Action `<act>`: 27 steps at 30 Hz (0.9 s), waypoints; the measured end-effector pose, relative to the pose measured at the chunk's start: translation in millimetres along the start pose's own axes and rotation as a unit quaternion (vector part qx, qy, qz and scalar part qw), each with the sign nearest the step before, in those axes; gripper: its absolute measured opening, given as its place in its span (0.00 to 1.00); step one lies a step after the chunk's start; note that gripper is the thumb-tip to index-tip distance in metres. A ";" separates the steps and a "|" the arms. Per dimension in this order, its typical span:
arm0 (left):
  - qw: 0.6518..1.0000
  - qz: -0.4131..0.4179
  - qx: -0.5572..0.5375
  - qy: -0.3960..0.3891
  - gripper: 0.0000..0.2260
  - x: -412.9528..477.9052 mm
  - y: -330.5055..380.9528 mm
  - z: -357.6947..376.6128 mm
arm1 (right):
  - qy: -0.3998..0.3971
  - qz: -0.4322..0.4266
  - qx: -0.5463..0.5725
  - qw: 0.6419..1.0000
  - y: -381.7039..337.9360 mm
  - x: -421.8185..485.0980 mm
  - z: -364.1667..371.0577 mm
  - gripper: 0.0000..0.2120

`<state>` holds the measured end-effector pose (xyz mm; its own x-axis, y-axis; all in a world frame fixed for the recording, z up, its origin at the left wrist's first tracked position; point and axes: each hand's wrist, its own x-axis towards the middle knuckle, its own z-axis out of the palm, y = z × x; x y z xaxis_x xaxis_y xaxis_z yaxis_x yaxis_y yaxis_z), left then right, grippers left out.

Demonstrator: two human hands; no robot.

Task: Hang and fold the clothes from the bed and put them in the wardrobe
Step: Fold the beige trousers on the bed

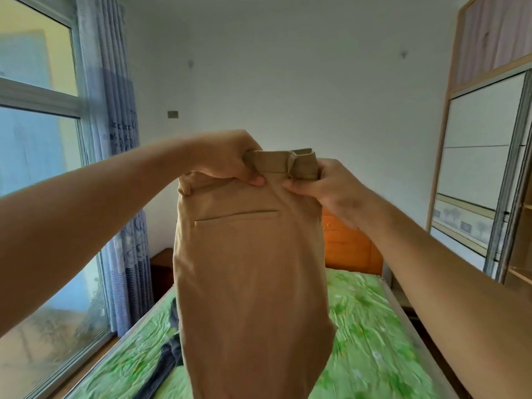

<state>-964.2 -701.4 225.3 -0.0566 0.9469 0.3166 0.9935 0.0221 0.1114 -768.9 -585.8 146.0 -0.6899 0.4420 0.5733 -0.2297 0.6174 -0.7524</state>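
- Daylight is let into the bedroom on the left by one large metal-framed window (37, 168), beside which one blue patterned curtain (115, 125) is drawn back; one dark wooden nightstand (161, 269) is seen below it.
- One crumpled dark grey garment (169, 358) is seen lying near the left edge of the green floral-sheeted bed (374, 326).
- The left hand (230, 159) is closed round the left part of the waistband, with the fingers curled over the top and the thumb pressed on the front.
- One pair of tan cotton trousers (250, 269) is held up in the air over the bed, waistband uppermost, one slit pocket turned to the camera; the leg ends are cut off below.
- The right hand (325, 185) is pinched on the right end of the waistband, its thumb near the left thumb.
- One orange wooden headboard (348, 243) is seen behind, and one pale wood-framed wardrobe with a sliding panel (483, 168) is set well apart on the right.
- The step is judged to be lining up the trousers for folding or hanging; nothing is yet stored.
- Next, the legs would need to be matched and the waistband kept firmly gripped.
- Two hands and two garments are counted.
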 end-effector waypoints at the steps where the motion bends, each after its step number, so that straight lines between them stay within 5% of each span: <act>1: 1.000 -0.004 0.000 -0.006 0.08 -3.5 -0.2 3.0 | -0.002 -0.001 -0.014 1.000 -0.8 0.9 -0.7 0.11; 6: 0.992 -0.064 -0.079 -0.072 0.15 -42.1 -38.0 20.3 | 0.060 0.039 0.035 0.997 23.0 -14.4 -0.9 0.09; 11: 0.929 -0.101 -0.356 0.028 0.17 -69.7 -57.6 65.7 | 0.070 0.075 0.062 0.993 24.4 -35.6 -15.6 0.06; 19: 0.797 0.002 -0.572 0.194 0.12 -80.0 8.5 77.6 | 0.108 0.001 0.099 0.989 -38.2 -70.5 -47.8 0.13; 27: 0.748 0.090 -0.611 0.243 0.05 -89.3 68.7 24.3 | 0.112 -0.063 0.124 0.984 -100.3 -98.0 -71.6 0.14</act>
<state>-888.4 -776.7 181.8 -0.2575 0.6636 0.7024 0.1747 -0.6829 0.7093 -629.0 -644.4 188.5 -0.4829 0.5212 0.7037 -0.4831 0.5117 -0.7105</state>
